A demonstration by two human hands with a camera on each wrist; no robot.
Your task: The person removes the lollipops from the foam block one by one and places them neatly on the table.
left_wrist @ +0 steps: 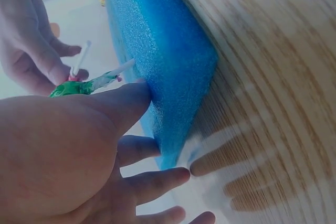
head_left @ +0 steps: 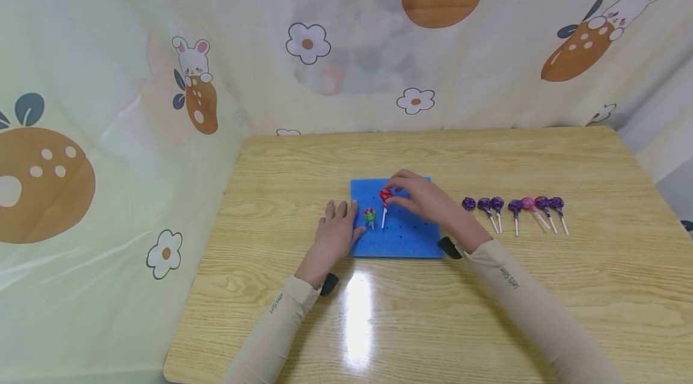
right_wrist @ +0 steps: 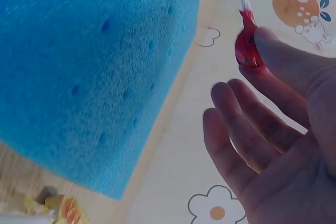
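Observation:
A blue foam block (head_left: 397,245) with several small holes lies on the wooden table. My left hand (head_left: 334,233) rests at its left edge, fingers spread and fairly straight, the thumb touching the foam in the left wrist view. By that hand, a green-wrapped lollipop (head_left: 370,214) stands with its white stick in the foam. Above the block, my right hand (head_left: 419,194) pinches a red lollipop (right_wrist: 247,48) by its candy head between thumb and index finger. Its white stick points toward the block's near side, and the other fingers are loosely bent.
To the right of the block, several purple-wrapped lollipops (head_left: 516,206) and a pink one (head_left: 528,204) lie in a row. A yellow-orange wrapper (right_wrist: 65,209) shows beside the foam in the right wrist view. A patterned curtain (head_left: 357,71) hangs behind the table (head_left: 281,161).

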